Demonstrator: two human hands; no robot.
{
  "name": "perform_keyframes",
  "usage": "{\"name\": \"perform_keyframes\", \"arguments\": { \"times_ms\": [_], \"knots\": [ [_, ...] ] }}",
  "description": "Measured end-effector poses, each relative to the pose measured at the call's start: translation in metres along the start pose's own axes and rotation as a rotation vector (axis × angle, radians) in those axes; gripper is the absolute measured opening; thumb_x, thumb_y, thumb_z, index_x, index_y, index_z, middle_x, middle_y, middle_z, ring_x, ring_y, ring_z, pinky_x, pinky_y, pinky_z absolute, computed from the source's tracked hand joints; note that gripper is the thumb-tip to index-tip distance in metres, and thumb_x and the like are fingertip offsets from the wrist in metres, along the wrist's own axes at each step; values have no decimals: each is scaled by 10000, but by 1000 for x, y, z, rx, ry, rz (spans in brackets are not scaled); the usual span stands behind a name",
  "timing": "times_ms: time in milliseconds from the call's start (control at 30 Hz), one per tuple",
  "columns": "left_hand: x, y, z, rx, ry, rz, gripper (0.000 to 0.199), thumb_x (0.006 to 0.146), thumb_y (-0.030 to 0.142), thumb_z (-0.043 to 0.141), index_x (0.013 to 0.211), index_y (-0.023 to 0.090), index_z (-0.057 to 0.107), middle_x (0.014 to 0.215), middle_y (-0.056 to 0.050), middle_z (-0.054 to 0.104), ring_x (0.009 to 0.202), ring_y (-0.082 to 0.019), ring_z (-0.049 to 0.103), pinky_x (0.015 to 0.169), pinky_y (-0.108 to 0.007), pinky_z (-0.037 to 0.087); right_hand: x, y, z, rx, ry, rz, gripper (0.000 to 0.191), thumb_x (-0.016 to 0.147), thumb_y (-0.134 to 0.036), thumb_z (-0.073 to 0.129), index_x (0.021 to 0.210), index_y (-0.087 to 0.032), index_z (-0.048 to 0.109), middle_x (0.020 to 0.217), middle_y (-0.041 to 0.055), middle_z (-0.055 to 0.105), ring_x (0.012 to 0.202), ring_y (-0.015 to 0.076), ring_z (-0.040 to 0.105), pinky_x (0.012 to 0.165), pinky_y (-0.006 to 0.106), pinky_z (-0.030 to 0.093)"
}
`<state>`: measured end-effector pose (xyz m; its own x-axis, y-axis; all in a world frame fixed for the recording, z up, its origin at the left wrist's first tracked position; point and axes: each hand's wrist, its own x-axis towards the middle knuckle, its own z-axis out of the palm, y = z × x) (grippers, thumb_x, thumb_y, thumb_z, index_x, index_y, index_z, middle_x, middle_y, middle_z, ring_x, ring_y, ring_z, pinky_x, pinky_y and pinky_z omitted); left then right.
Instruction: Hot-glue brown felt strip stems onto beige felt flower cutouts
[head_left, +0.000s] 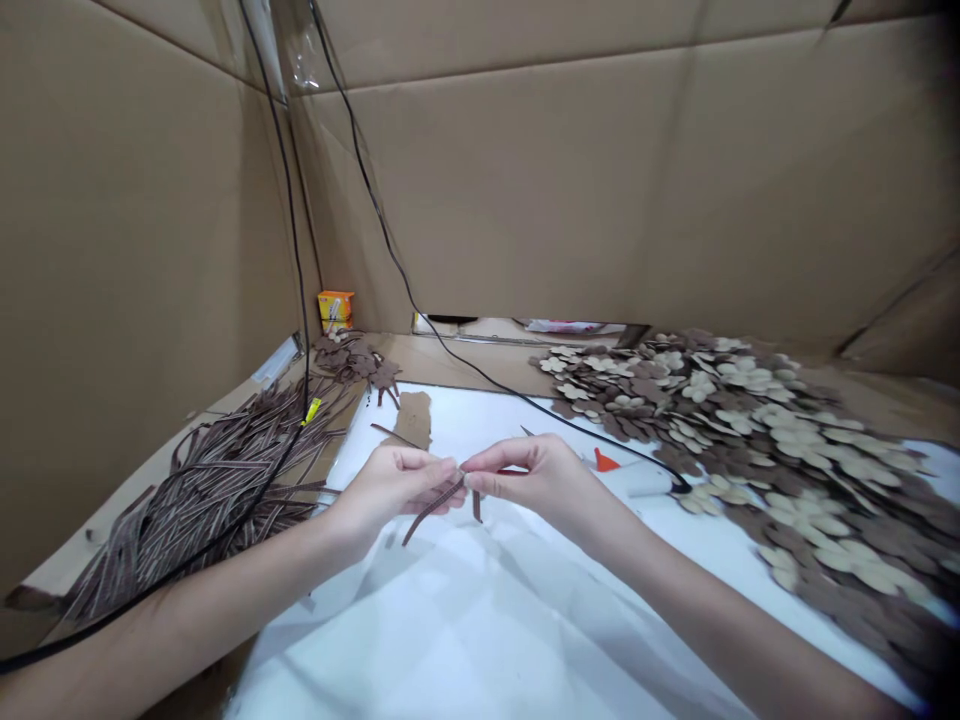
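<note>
Both of my hands meet over the white work surface. My left hand is closed in a pinch on a narrow brown strip, whose tail hangs down toward me. Thumb and forefinger of my right hand pinch the strip at the same spot, fingertips almost touching the left ones. A short strip end dangles beneath the right fingertips. Something thin and red shows between the right fingers; its kind is hidden. Behind that wrist lies a white tool with an orange part, partly covered, perhaps a glue gun.
Brown strips are heaped on the left. Brown and cream flower-shaped cutouts pile up on the right, with more brown pieces at back left. A black cable crosses the surface. Cardboard walls enclose it; a small orange box stands in the corner.
</note>
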<state>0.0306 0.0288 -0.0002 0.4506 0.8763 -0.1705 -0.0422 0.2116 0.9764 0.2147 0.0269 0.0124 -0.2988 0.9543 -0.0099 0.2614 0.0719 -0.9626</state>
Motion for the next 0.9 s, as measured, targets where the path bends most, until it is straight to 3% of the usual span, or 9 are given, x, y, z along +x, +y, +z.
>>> {"name": "perform_keyframes", "arguments": {
  "times_ms": [167,367,567,900],
  "knots": [
    [-3,2,3,31,-51,-4,315,737,425,648,879,149,700,871,-88,688,856,-186,615,792,-281,445,-1,-2,-10,178,-46,60,247,636,-371,738,732,-154,670,660,19,682,644,143,609,652,277,442],
    [-3,3,4,268,-165,170,349,787,443,578,755,113,687,731,-38,648,704,-138,548,644,-217,390,-1,0,-10,248,-105,119,266,616,-366,758,709,-143,647,666,38,688,681,148,624,670,269,433],
    [-3,-1,6,219,-196,26,410,787,489,558,837,107,699,878,-116,704,809,-189,612,740,-278,445,1,2,-9,318,-87,136,280,585,-367,776,699,-152,638,679,7,663,632,103,577,705,274,448],
    [-7,-6,12,153,-215,-54,340,755,430,622,830,109,706,833,-107,707,741,-164,636,682,-251,468,3,5,-8,270,-59,151,294,537,-265,808,778,-146,689,650,2,663,629,108,588,632,239,436]
  ]
}}
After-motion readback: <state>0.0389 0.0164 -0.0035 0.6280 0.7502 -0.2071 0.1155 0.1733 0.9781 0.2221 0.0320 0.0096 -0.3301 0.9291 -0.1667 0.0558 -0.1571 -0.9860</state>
